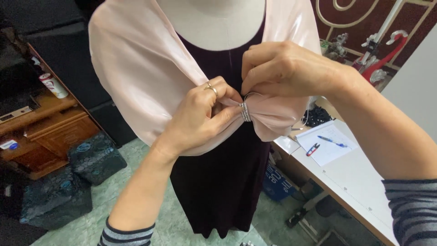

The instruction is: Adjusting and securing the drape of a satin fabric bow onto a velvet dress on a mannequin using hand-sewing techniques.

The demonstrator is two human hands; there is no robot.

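A white cylindrical container [53, 85] with a red band stands on the wooden cabinet's [54, 132] top near its back edge, and a blue printed box [278, 183] sits under the white table's [364, 182] near edge.

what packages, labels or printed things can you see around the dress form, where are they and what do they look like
Canister: on the wooden cabinet at left, a white cylinder with a red band, tilted.
Blue box: on the floor under the white table, blue with white lettering, partly hidden.
Paper sheet: on the table, white, with a blue pen lying on it.
Small label: cabinet's left edge, white and blue, too small to tell more.
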